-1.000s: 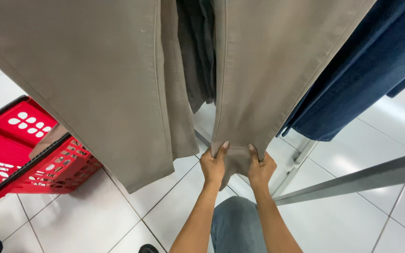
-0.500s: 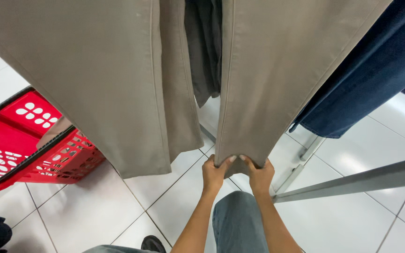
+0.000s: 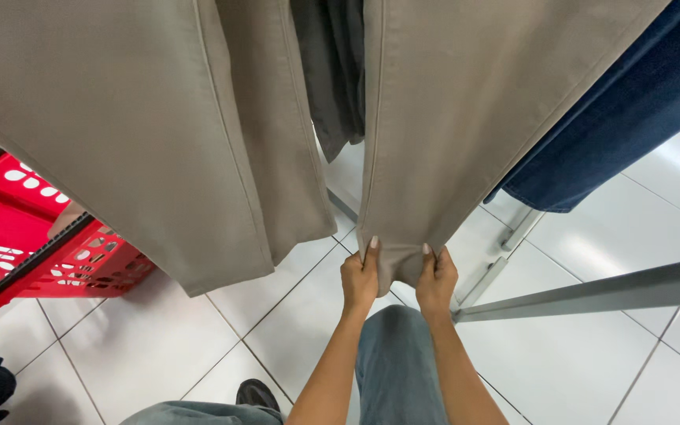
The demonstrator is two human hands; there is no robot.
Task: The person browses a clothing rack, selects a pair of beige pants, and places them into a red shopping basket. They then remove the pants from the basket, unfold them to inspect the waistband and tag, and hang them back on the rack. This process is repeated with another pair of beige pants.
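Beige trousers hang from above in the head view. Their right leg drops to mid-frame, and both my hands grip its bottom hem. My left hand pinches the hem's left corner with the thumb up on the cloth. My right hand pinches the right corner the same way. The hem bunches between the two hands. The left leg hangs free to the left. My own blue-jeaned knee is right below my hands.
A red plastic shopping basket with black handles stands on the white tiled floor at the left. Dark blue jeans hang at the upper right. A grey metal rack rail crosses the right side. A dark shoe shows at the bottom.
My hands have drawn closer together on the hem, bunching the cloth between them. The view has shifted slightly, and the basket sits further left.
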